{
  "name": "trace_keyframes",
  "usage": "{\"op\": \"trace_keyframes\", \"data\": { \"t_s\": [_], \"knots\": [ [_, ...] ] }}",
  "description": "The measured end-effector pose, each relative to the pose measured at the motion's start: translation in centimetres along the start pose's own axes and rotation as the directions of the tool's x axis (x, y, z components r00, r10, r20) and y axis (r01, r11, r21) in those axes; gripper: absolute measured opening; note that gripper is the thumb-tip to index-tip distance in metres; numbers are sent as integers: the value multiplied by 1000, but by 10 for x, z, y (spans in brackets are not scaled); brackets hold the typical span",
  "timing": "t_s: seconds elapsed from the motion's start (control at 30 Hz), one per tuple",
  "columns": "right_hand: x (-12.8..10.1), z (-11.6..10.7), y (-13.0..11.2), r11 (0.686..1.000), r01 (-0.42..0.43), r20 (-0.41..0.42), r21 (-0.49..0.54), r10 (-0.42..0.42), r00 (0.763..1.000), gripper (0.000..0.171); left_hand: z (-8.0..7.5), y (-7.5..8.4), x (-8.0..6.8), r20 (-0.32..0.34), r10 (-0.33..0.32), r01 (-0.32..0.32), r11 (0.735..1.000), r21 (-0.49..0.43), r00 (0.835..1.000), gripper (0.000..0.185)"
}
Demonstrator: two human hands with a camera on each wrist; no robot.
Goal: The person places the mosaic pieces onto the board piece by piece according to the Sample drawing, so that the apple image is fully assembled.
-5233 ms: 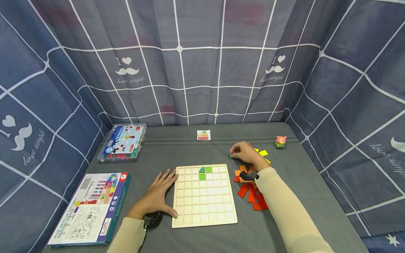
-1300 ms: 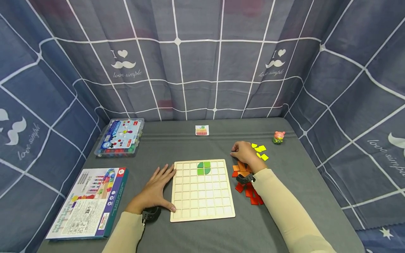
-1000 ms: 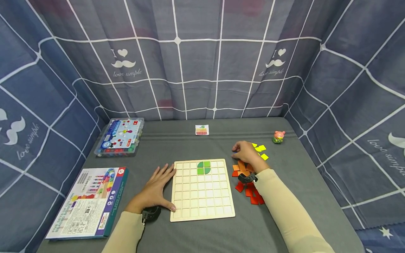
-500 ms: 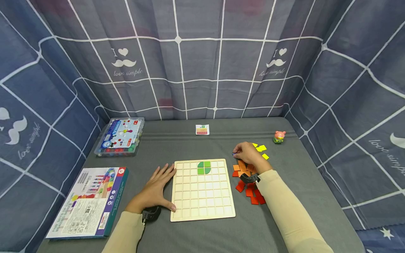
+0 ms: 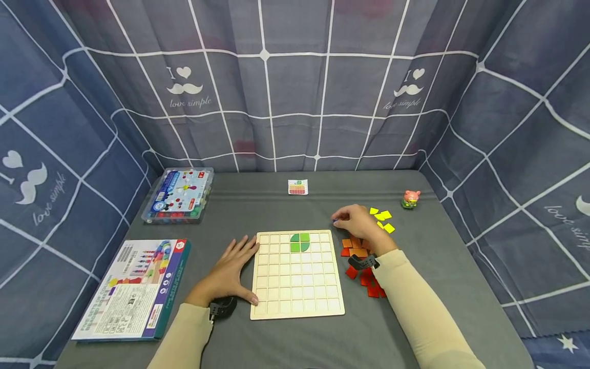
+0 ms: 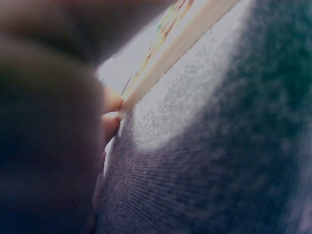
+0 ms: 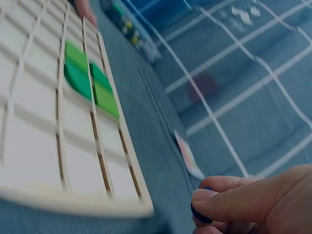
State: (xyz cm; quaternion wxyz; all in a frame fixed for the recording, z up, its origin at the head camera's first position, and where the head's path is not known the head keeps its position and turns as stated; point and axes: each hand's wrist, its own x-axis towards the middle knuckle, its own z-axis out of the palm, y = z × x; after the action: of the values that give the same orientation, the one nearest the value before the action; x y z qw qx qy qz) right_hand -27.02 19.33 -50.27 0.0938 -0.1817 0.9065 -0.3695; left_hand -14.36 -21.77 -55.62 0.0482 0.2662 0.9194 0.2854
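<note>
My right hand (image 5: 357, 221) pinches a small dark blue piece (image 7: 201, 212) between thumb and fingertips, just above the table beyond the board's right side. Part of the piece is covered by the fingers. The left hand (image 5: 228, 274) lies with fingers spread, its thumb and fingertips touching the left edge of a wooden grid board (image 5: 297, 287). Near the board's far edge, two light green squares (image 5: 295, 247) and two dark green rounded pieces (image 5: 305, 246) fill a block of cells. A small printed card (image 5: 297, 187) lies behind the board.
Yellow tiles (image 5: 385, 214), orange tiles (image 5: 358, 252) and red tiles (image 5: 352, 272) lie around the right forearm. A pig figurine (image 5: 410, 199) stands at the back right. On the left are a clear plastic case (image 5: 180, 197) and a flat box (image 5: 131, 289).
A dark green rounded piece, earlier in my right hand, now sits in the board. That hand has since picked up the dark blue piece and moved slightly left. My left hand stays put.
</note>
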Motion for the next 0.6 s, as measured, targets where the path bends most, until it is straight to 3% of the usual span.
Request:
{"op": "trace_keyframes", "data": {
  "t_s": [0.3, 0.6],
  "knots": [
    [12, 41, -47, 994, 85, 114, 74, -93, 989, 10, -1, 1, -1, -16, 2, -2, 1000, -2, 1000, 150],
    [18, 79, -77, 988, 95, 202, 119, -117, 972, 10, 0, -1, -1, -9, 6, -6, 1000, 10, 1000, 150]
  ]
}}
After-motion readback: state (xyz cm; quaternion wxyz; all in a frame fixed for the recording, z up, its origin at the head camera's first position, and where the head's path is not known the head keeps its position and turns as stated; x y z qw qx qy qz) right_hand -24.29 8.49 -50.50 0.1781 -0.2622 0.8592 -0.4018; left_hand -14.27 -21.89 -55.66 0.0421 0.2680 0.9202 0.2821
